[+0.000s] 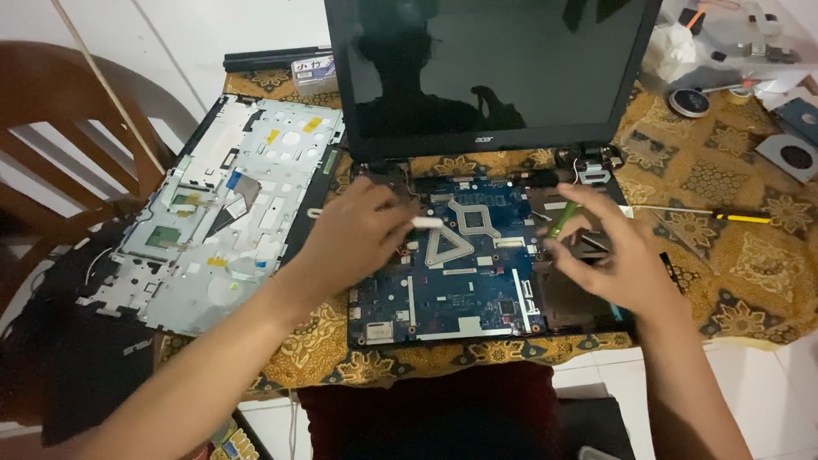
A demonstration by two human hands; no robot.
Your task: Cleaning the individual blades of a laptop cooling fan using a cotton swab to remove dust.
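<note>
The left hand (358, 238) pinches a small white piece (428, 223) over the blue circuit board (460, 281) of the opened laptop (486, 85). The right hand (618, 255) has a green tool (562, 220) in its grip, at the board's right edge. Left of them on the patterned worktop (733, 255) lies the removed keyboard cover (230, 204); a yellow-handled screwdriver (724, 216) lies to the right.

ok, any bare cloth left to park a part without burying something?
Best patch: patterned tablecloth right of the open laptop base, below the yellow-handled screwdriver. A thin strip of cloth runs along the front edge under the blue board. Crowded: far right corner with small parts, and the left, covered by the removed keyboard cover.
</note>
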